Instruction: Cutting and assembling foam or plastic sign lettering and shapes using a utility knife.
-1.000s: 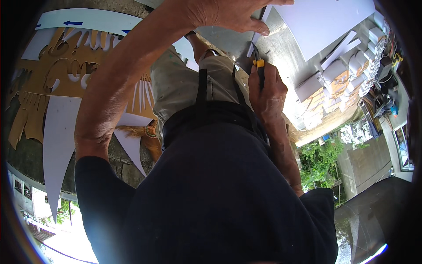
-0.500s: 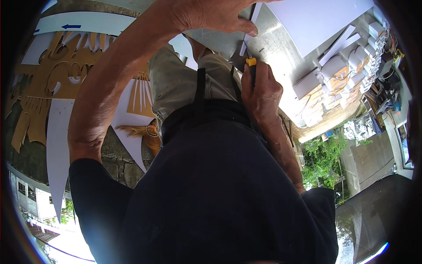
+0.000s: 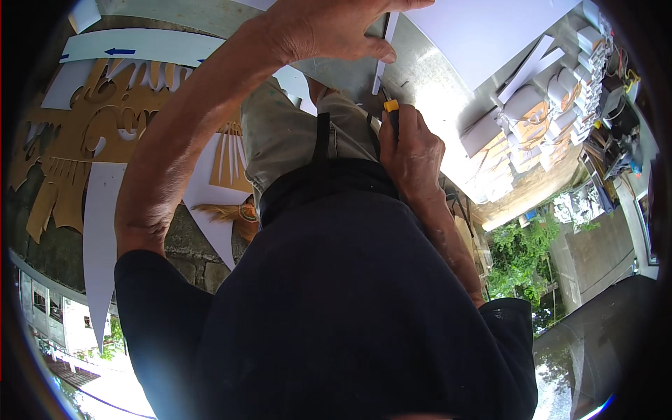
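At the top of the view, my left hand (image 3: 332, 31) reaches over a metal work surface (image 3: 343, 70). Its thumb and forefinger are spread, the thumb tip resting at a narrow white strip (image 3: 386, 52); the other fingers are cut off by the frame or hidden. My right hand (image 3: 414, 148) is closed round a utility knife (image 3: 392, 115) with a black and yellow handle. The thin blade points away from me, close beside the strip's near end. I cannot tell whether it touches the strip. A large white sheet (image 3: 490, 31) lies to the right of the strip.
Cut brown-faced sheets (image 3: 77, 143) with curved openings lie at left, near a white band with blue arrows (image 3: 150, 47). A brush with tan bristles (image 3: 220, 210) lies by my leg. White cut pieces (image 3: 539, 115) are heaped at right, with narrow offcuts (image 3: 525, 70) beside them.
The knife and my right hand have come slightly toward me and left, the blade now nearer the strip's near end. The whole view has shifted a little; my left thumb stays at the strip.
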Demonstrator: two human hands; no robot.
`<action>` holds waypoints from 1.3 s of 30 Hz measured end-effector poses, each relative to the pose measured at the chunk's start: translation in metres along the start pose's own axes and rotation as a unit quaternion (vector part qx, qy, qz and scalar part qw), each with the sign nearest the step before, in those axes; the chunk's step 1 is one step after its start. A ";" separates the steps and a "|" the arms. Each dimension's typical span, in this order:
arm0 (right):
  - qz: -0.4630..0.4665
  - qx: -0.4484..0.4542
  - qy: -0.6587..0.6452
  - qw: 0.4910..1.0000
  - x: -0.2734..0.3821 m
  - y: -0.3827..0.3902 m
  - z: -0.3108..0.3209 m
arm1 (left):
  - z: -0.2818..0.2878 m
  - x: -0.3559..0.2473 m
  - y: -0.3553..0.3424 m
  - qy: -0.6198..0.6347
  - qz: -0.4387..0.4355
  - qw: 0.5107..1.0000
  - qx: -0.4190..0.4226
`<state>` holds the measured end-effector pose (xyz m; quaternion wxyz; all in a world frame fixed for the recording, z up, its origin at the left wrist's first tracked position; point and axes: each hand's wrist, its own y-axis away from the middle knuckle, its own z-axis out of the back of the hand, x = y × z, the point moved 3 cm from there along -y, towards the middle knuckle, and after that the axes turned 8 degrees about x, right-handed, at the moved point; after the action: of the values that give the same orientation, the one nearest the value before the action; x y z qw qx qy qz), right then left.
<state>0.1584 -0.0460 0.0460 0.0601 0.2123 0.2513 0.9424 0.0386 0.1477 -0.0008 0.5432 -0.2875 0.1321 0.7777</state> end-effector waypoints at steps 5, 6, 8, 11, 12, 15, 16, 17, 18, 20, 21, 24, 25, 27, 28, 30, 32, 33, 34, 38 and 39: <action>-0.019 0.005 -0.008 1.000 -0.001 0.007 -0.002 | 0.003 -0.001 -0.001 0.003 0.005 1.000 0.012; -0.020 0.002 -0.009 1.000 -0.001 0.010 -0.002 | 0.003 0.000 -0.002 0.002 0.002 1.000 0.007; -0.019 -0.004 -0.010 1.000 -0.005 0.020 -0.003 | 0.003 0.001 -0.002 0.000 -0.005 1.000 0.004; -0.015 -0.033 -0.047 0.998 -0.016 0.036 -0.007 | 0.006 -0.002 -0.001 0.037 -0.007 0.999 0.003; -0.021 -0.039 -0.052 0.998 -0.018 0.037 -0.006 | 0.007 -0.003 -0.002 0.039 0.006 0.999 0.002; -0.176 -0.076 -0.154 0.969 -0.025 0.035 0.002 | 0.011 -0.006 -0.005 0.005 0.031 0.999 -0.003; -0.186 -0.082 -0.158 0.966 -0.020 0.033 0.004 | 0.011 -0.006 -0.006 -0.029 0.053 0.998 -0.015; -0.198 -0.075 -0.206 0.955 -0.014 0.030 0.004 | 0.008 -0.006 -0.005 -0.061 0.064 0.996 -0.010; -0.207 -0.069 -0.254 0.942 -0.009 0.024 0.004 | 0.009 -0.005 -0.006 -0.062 0.055 0.997 -0.006; -0.202 -0.067 -0.240 0.947 0.002 0.014 0.006 | 0.009 -0.006 -0.007 -0.052 0.076 0.996 -0.017; -0.184 -0.088 -0.240 0.949 0.007 0.008 0.006 | 0.010 -0.006 -0.008 -0.068 0.080 0.995 -0.003; -0.170 -0.114 -0.240 0.949 0.013 -0.003 0.001 | 0.009 -0.009 -0.010 -0.077 0.066 0.995 -0.005; -0.173 -0.116 -0.234 0.950 0.014 -0.005 -0.003 | 0.007 -0.008 -0.011 -0.076 0.062 0.995 0.001; -0.179 -0.117 -0.231 0.949 0.014 -0.007 -0.008 | 0.007 -0.007 -0.012 -0.087 0.058 0.994 -0.010; -0.169 -0.128 -0.229 0.950 0.016 -0.008 -0.010 | 0.008 -0.007 -0.012 -0.086 0.056 0.995 -0.005; -0.161 -0.139 -0.230 0.950 0.018 -0.008 -0.012 | 0.009 -0.009 -0.013 -0.094 0.062 0.994 0.010; -0.172 -0.133 -0.232 0.948 0.018 -0.008 -0.014 | 0.005 -0.006 -0.011 -0.094 0.051 0.994 -0.005; -0.174 -0.134 -0.233 0.947 0.018 -0.008 -0.014 | 0.006 -0.007 -0.011 -0.093 0.040 0.995 -0.024; -0.179 -0.128 -0.232 0.947 0.018 -0.009 -0.012 | 0.006 -0.007 -0.012 -0.092 0.039 0.995 -0.023; -0.188 -0.114 -0.215 0.952 0.020 -0.011 -0.011 | 0.004 -0.006 -0.010 -0.096 0.057 0.994 -0.003; -0.188 -0.114 -0.215 0.952 0.020 -0.012 -0.012 | 0.005 -0.007 -0.011 -0.102 0.046 0.994 -0.016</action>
<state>0.1353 -0.0367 0.0383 0.3127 0.3503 0.1585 0.8685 0.0486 0.1487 0.0083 0.5126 -0.2091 0.0763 0.8293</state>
